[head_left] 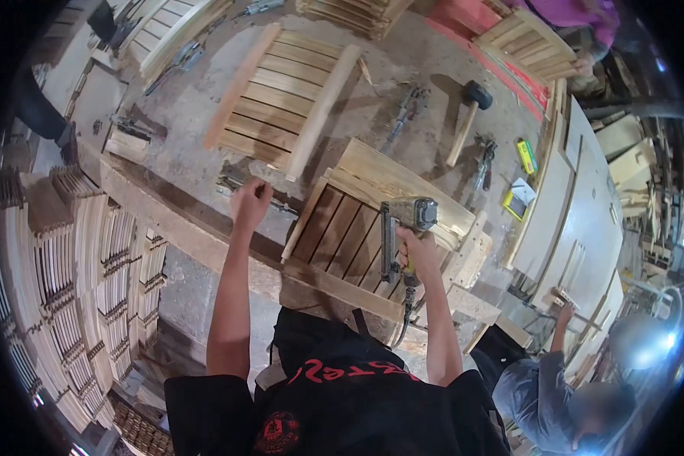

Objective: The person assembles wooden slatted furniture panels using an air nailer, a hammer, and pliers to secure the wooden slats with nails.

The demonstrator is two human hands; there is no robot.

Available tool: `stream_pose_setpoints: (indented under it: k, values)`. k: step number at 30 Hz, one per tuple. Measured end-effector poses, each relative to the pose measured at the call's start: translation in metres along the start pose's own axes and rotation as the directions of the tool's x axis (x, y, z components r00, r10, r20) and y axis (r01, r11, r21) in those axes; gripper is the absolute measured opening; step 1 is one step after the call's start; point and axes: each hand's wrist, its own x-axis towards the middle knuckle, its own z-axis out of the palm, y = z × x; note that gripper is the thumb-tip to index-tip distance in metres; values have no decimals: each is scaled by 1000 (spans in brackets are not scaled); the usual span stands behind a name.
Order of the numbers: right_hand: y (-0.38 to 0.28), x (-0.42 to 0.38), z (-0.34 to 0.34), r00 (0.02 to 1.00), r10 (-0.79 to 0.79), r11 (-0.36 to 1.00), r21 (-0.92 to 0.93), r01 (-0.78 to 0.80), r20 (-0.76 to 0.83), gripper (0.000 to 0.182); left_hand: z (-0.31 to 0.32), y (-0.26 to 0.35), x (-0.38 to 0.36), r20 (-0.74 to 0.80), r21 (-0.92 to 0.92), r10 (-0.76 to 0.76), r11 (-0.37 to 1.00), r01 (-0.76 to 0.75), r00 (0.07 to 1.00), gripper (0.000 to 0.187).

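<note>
My right hand (419, 249) is wrapped round the grip of a nail gun (416, 213), whose hose hangs down toward my body. The gun stands over a slatted wooden panel (342, 237) that lies in front of me, and it hides part of the slats. A plain board (391, 182) lies along the panel's far side. To the left of the panel, my left hand (251, 204) has its fingers curled together; anything small inside them is hidden. Beneath and beside that hand a metal tool (232, 181) rests on the worktable.
Another slatted panel (281, 95) lies farther back. A mallet (467, 118), pliers-like tools (410, 106) and a yellow box (526, 156) are on the tabletop. Stacked slatted pieces (61, 281) stand at left. Co-workers are at the right (539, 395) and far right (585, 23).
</note>
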Motion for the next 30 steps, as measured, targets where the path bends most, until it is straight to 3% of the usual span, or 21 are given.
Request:
stream_pose_setpoints:
  k: [5, 18, 24, 26, 29, 30]
  values:
    - [-2, 9, 23, 999, 33, 985, -173, -31, 13, 21, 4, -5, 0, -19, -12, -8, 1000, 8, 1000, 27]
    - [-25, 23, 102, 994, 14, 993, -121, -2, 104, 20, -4, 5, -2, -4, -162, -115, 980, 112, 993, 25]
    - [-18, 8, 107, 993, -27, 967, -248, 55, 115, 18, -5, 3, -1, 0, -149, -94, 985, 93, 996, 25]
    - [-7, -17, 101, 987, 2, 946, -321, 51, 162, 17, -1, -2, 1, 14, -117, 18, 993, -16, 1000, 24]
    - [39, -55, 101, 924, -212, 786, -506, 355, 318, 21, 1, -12, 5, 182, 46, 85, 994, -94, 980, 21]
    - [57, -61, 101, 893, -176, 719, -566, 404, 414, 30, 0, -13, 7, 261, 106, 93, 987, -124, 961, 19]
